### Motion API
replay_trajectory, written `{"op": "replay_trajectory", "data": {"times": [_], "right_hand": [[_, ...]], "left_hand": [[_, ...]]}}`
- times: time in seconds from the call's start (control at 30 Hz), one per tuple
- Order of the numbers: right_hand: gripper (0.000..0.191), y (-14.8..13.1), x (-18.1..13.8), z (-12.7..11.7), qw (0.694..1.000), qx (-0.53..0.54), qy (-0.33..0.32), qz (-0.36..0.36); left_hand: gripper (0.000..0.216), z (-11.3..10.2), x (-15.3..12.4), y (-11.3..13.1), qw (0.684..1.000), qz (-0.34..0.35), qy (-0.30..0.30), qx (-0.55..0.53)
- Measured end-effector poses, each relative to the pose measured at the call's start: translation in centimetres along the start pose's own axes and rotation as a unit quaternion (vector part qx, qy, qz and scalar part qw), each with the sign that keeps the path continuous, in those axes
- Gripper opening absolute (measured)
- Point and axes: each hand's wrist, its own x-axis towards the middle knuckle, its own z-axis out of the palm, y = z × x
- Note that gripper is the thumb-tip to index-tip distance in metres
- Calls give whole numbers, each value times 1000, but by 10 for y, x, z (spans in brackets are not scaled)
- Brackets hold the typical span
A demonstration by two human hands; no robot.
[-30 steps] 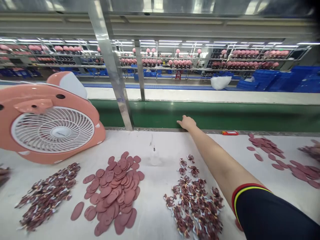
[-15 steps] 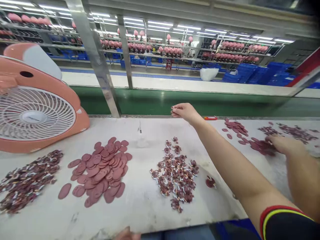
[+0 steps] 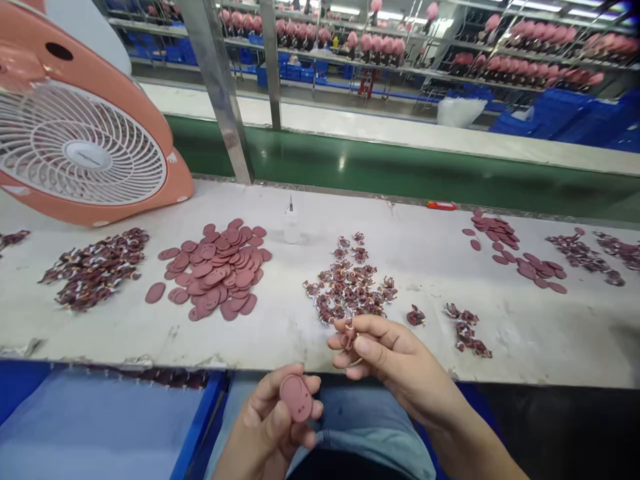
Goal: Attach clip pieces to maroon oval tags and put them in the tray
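Observation:
My left hand [image 3: 273,417] is low in front of me, fingers pinched on a flat dark-pink oval piece [image 3: 296,397] with small holes. My right hand [image 3: 383,353] is just right of it at the table's near edge, fingers closed on a small dark red and white part [image 3: 349,338]. Beyond my right hand lies a pile of the same small parts [image 3: 347,283]. A pile of pink oval pieces [image 3: 220,267] lies to the left of it on the white table [image 3: 425,260].
A pink desk fan [image 3: 83,140] stands at the far left. Another pile of small parts [image 3: 95,267] lies below it. A small glue bottle [image 3: 291,223] stands mid-table. More ovals [image 3: 515,257] and parts [image 3: 580,253] lie right. A green conveyor [image 3: 400,170] runs behind; a blue bin [image 3: 100,427] sits below.
My right hand has drawn back from the table's far edge to the near edge. My left hand has come up into view holding an oval piece. The view has tilted down.

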Motion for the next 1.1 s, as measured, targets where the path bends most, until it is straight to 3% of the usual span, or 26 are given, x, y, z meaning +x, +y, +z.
{"op": "replay_trajectory", "data": {"times": [0.23, 0.37, 0.5, 0.63, 0.83, 1.1], "right_hand": [[16, 4, -6, 7, 999, -19, -21, -23], [14, -7, -14, 13, 995, -89, -39, -29], [10, -22, -22, 19, 960, -262, -56, -79], [18, -30, -25, 24, 928, -341, -86, -127], [14, -29, -24, 29, 904, -385, -133, -129], [12, -32, -26, 29, 898, -392, -154, -127]], "left_hand": [[33, 2, -9, -2, 999, -41, -7, 1], [31, -10, -7, -7, 996, -53, -68, 3], [32, -17, -6, -12, 994, -39, -106, -1], [31, -18, -9, -13, 993, -36, -115, 5], [23, -19, -10, -13, 989, -33, -141, 14], [24, -21, -12, -15, 991, -44, -129, 6]]}}
